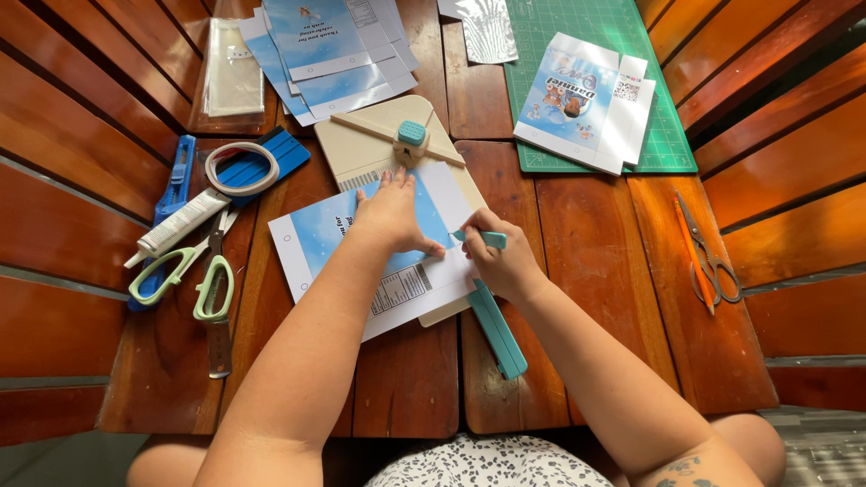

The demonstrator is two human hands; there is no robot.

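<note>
My left hand presses flat on a printed blue and white sheet that lies across a cream scoring board. My right hand grips a small teal scoring tool, its tip touching the white part of the sheet beside my left fingers. A teal ruler arm of the board sticks out under my right hand toward me. A teal slider knob sits on the board's far rail.
Green-handled scissors, a white glue tube, a blue cutter and a tape roll lie at left. Printed sheets are stacked far. A green cutting mat holds a folded printed box blank. Thin scissors lie at right.
</note>
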